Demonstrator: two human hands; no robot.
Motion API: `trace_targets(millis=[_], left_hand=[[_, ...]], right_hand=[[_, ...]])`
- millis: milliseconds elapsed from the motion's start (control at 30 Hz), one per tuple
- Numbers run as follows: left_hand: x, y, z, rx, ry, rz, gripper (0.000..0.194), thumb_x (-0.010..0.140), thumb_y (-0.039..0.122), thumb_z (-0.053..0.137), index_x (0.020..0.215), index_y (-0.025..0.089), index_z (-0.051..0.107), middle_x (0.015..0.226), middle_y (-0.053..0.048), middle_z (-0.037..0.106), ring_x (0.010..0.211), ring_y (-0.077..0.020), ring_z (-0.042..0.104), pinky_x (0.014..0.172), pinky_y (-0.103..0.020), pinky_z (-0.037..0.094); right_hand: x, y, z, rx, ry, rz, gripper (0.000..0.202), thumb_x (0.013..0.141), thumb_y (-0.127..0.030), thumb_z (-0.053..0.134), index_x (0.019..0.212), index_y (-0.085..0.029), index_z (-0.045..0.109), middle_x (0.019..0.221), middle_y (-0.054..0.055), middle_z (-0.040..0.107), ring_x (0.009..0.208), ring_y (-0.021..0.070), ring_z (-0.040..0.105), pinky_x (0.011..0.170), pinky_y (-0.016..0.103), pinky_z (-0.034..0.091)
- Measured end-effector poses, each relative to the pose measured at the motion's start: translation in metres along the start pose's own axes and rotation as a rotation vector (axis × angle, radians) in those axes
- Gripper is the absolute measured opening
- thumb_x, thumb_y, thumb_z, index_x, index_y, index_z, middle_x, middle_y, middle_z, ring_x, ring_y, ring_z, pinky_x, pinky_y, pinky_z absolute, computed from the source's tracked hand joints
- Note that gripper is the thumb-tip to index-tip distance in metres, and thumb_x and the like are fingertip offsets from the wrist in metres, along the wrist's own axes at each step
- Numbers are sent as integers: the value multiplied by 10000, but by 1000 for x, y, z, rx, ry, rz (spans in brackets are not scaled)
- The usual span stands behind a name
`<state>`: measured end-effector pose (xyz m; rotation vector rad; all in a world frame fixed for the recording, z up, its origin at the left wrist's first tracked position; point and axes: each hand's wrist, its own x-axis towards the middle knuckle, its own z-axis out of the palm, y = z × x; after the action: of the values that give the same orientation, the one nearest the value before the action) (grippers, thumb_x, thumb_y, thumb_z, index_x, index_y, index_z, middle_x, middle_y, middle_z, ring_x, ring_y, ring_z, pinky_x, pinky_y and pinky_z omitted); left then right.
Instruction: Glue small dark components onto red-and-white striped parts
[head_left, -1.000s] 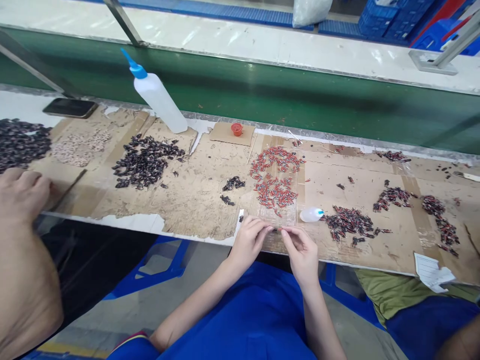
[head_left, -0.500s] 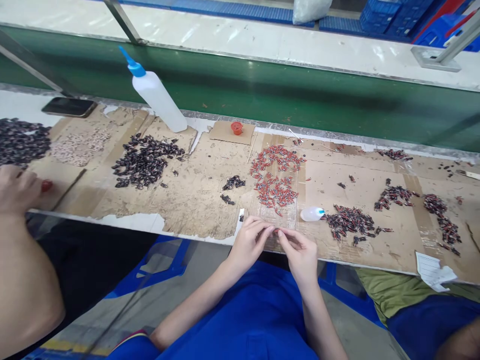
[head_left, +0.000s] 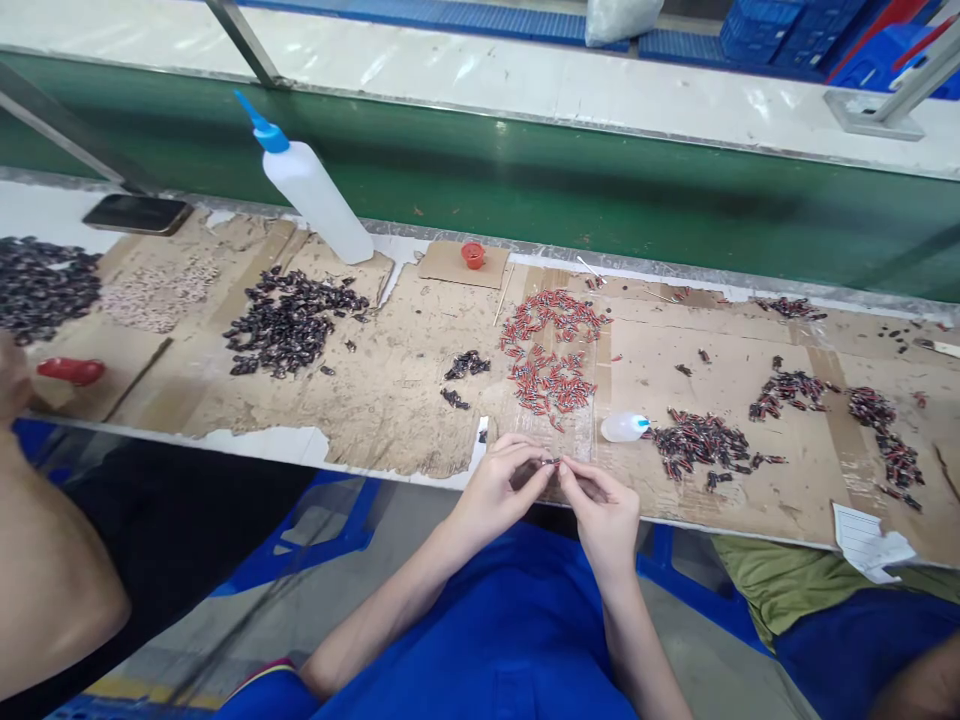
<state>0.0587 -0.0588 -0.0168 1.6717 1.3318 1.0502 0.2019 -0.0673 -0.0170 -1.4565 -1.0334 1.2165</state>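
Note:
At the table's front edge, my left hand (head_left: 508, 482) and my right hand (head_left: 602, 505) meet fingertip to fingertip. Between them they pinch a small dark and red part (head_left: 553, 461), too small to make out in detail. Just beyond my fingers lies a loose pile of small red parts (head_left: 555, 380). A small white bottle with a blue tip (head_left: 622, 428) lies on its side near my right hand. Right of it is a heap of dark and red parts (head_left: 701, 443). A few black parts (head_left: 466, 365) lie up and left of my left hand.
Cardboard (head_left: 397, 400) covers the table. Farther left are a heap of black parts (head_left: 289, 320), a tall white squeeze bottle (head_left: 319, 200), a phone (head_left: 139, 214) and a red object (head_left: 71, 371) beside a co-worker's hand (head_left: 11, 375). A red cup (head_left: 473, 256) stands at the back.
My fingertips have drawn slightly apart, and more of the small part shows between them. The co-worker's hand at left has moved left, uncovering the red object.

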Motion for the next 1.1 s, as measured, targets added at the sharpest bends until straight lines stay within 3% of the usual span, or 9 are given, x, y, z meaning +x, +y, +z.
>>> trace_targets(millis=[233,433,667,867,1000,1100], left_hand=[[1,4,-1,-3,-4,-16,81,827,161,588,801,186,661,808,-56,682,871,-196,620,779,-324,525],[1,3,-3,-70,-1,-71,86,798,132,584,785,181,653,817,-52,665,826,-178,622,759,-303,523],[-4,0,0,-174,3,-158,87,779,139,584,787,177,662,824,-52,652,813,-169,629,729,-279,522],[-3,0,9,-208,-23,-185,88,792,144,592,803,178,673,825,-48,658,790,-160,633,730,-272,531],[-1,7,12,-183,-71,-92,136,844,223,608,960,193,671,887,-61,677,901,-189,636,825,-323,526],[-1,9,2,-22,32,14,311,856,249,624,1165,217,599,943,-61,697,969,-213,611,883,-376,498]], right_hand=[[-1,1,1,10,-39,-70,134,738,-304,716,804,-203,775,799,59,749,703,195,712,633,298,615],[5,5,0,40,-100,-92,197,727,-312,726,889,-207,768,831,56,739,715,185,712,675,310,626],[7,9,-2,125,-108,-53,216,681,-328,766,849,-194,753,806,57,745,716,188,717,701,321,625],[3,8,-9,46,-71,-113,191,701,-325,750,842,-197,737,803,58,748,691,184,713,690,321,621],[3,5,-26,-84,-3,-184,194,723,-334,737,861,-196,736,821,65,744,700,186,707,701,327,612],[10,3,-46,-178,212,-234,214,738,-361,728,851,-180,725,816,74,735,711,200,698,723,354,596]])
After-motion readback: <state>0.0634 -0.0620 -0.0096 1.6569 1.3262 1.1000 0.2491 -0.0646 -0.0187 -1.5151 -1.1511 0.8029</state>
